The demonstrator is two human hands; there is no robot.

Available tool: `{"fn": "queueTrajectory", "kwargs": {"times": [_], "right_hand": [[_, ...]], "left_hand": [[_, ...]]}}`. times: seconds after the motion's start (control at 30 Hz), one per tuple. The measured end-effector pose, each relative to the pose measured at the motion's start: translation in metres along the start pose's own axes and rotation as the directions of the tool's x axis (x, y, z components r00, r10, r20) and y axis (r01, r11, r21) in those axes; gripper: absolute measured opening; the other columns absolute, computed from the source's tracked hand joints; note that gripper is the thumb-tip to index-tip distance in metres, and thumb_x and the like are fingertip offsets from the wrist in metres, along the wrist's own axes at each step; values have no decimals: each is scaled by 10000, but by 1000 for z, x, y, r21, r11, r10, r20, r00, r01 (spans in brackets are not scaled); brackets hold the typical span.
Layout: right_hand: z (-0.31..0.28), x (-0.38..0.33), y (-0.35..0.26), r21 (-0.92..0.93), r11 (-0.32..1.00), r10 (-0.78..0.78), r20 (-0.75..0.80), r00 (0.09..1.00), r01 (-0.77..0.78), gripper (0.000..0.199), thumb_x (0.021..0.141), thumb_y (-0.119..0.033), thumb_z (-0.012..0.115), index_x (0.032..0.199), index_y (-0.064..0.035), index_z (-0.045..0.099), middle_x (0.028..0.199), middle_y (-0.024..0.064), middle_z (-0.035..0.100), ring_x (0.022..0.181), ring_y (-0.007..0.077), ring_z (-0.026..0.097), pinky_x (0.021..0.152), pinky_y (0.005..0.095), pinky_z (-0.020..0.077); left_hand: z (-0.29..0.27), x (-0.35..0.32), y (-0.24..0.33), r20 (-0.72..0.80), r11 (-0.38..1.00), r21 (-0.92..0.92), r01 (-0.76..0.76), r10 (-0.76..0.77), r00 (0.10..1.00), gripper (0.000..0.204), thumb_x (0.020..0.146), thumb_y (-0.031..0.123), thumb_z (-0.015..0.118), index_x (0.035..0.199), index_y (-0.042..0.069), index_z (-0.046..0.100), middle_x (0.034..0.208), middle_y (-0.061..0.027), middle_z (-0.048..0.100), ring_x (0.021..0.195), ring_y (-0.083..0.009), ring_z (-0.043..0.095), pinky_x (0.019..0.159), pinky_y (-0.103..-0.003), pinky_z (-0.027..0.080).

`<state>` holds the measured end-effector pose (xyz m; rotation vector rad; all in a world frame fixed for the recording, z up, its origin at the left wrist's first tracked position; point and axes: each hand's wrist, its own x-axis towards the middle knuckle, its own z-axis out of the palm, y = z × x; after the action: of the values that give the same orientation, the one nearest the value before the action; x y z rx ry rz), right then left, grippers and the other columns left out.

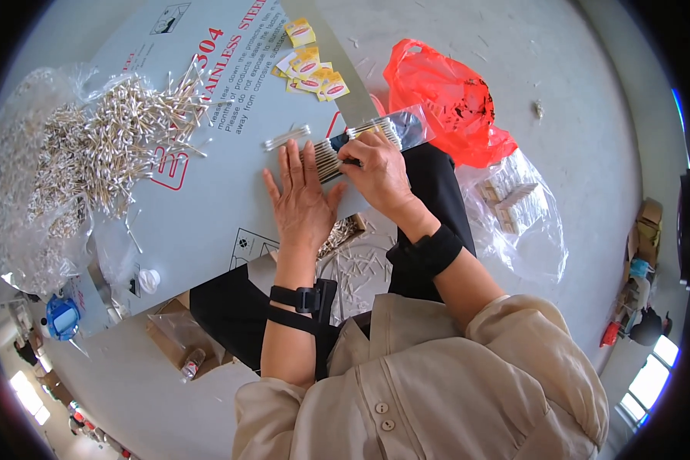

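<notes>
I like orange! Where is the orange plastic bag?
In the head view, the orange plastic bag lies on the floor, upper right, just beyond the right hand and the cotton swab packet.

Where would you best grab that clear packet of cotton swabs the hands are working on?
Probably by the clear packet at its far closed end, coming from the side away from the person. The near end is open, with a row of swabs sticking out under the left hand and right hand, so gripping there could spill them.
</notes>
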<state>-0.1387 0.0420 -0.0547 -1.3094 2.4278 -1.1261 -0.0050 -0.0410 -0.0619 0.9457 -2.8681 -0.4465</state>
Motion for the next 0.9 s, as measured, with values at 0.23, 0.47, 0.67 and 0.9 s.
{"fn": "queueTrajectory", "kwargs": {"times": [0.23,0.47,0.67,0.9], "right_hand": [[-3,0,2,9,996,-89,10,996,89,70,694,-76,682,758,-80,654,778,74,587,850,297,578,758,404,470],[1,-1,0,-103,992,-79,-11,997,78,85,716,-132,658,703,-53,629,752,96,581,816,304,582,728,411,479],[10,-3,-4,-211,977,-42,-27,999,35,76,717,-106,632,674,-45,613,739,104,580,781,327,579,681,424,487],[12,-4,-3,629,750,261,3,965,-205,223,957,-141,535,1104,-3,628,1109,95,612,1061,227,605,928,328,483]], "left_hand": [[0,0,-1,1,1000,-9,-2,2,1000,830,883,500,564,1499,74,207,1566,-169,181,1460,-320,140,1143,-575,89],[2,0,-2,-12,1000,4,-8,8,1000,834,886,529,548,1500,80,207,1564,-167,186,1461,-315,141,1145,-572,87],[3,1,-2,-13,1000,22,-10,10,1000,823,901,563,495,1499,75,209,1562,-170,190,1459,-320,144,1147,-568,74],[4,-1,-2,-11,999,31,-9,9,1000,795,924,539,467,1509,77,191,1573,-164,164,1467,-308,110,1152,-560,51]]}}
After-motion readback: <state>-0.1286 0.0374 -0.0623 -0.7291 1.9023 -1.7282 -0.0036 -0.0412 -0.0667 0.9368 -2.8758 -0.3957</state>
